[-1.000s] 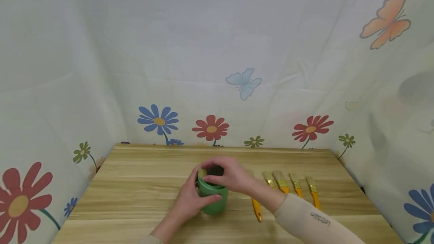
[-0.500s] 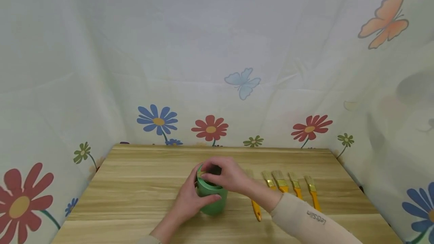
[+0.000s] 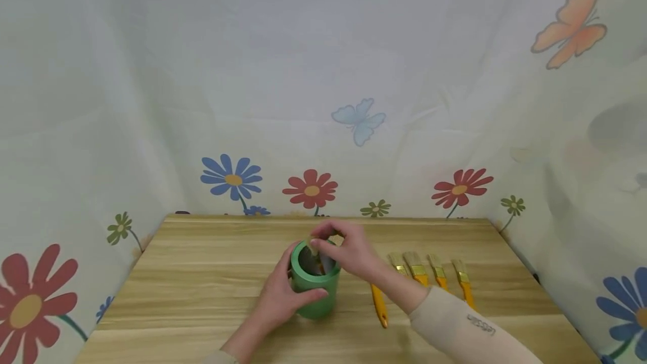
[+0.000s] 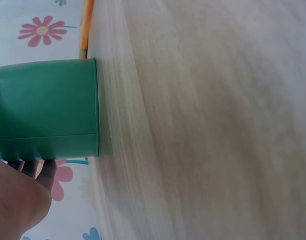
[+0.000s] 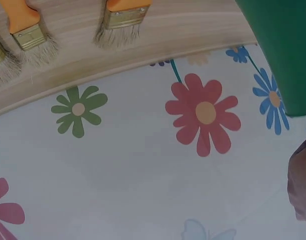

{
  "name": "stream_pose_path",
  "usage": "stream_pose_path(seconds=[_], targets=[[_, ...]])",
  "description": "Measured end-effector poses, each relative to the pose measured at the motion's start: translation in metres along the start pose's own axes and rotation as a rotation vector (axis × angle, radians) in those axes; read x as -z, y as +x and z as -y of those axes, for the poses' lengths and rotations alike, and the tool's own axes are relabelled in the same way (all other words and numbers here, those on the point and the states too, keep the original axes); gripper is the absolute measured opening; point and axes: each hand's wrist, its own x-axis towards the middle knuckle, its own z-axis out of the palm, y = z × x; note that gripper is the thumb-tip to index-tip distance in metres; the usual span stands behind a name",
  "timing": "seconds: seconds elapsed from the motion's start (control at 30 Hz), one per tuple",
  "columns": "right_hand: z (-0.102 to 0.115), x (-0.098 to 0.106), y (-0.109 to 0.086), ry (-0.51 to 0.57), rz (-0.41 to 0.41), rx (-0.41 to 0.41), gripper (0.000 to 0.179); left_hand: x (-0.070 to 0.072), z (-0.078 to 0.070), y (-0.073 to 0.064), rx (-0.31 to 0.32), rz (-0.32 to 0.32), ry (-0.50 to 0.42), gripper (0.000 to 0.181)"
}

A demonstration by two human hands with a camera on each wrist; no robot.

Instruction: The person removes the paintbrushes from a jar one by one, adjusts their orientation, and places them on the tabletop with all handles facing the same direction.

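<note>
A green cylindrical cup [image 3: 315, 296] stands on the wooden table, its mouth facing up. My left hand [image 3: 280, 291] grips it from the left, thumb across the near side and fingers behind it. In the left wrist view, the cup's wall [image 4: 48, 107] fills the left, with curled fingers below it. At the cup's mouth, my right hand [image 3: 351, 251] pinches a paintbrush [image 3: 312, 248] by its bristle end. The brush slants down inside, its lower handle hidden by the cup. In the right wrist view only part of the right hand [image 5: 300, 185] shows.
Several paintbrushes [image 3: 417, 268] with orange handles lie in a row on the table [image 3: 212, 274] to the right. The one nearest the cup [image 3: 380, 308] is partly covered by the right forearm. A flowered cloth [image 3: 263, 100] hangs behind and on both sides.
My right hand has risen slightly and shifted right, drawing the pinched brush from the left rim toward the cup's middle. The cup's opening shows more fully; my left hand keeps its grip.
</note>
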Motion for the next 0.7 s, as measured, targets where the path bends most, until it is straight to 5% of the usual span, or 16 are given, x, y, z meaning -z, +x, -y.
stream_pose_path(seconds=[0.33,0.7], targets=[[0.02,0.034,0.011,0.149,-0.203,0.149,0.016,0.0,0.001,0.002,-0.01,-0.007,-0.014,0.108],[0.04,0.082,0.004,0.195,-0.316,0.035,0.015,-0.002,0.002,0.001,0.004,-0.011,-0.008,0.108]])
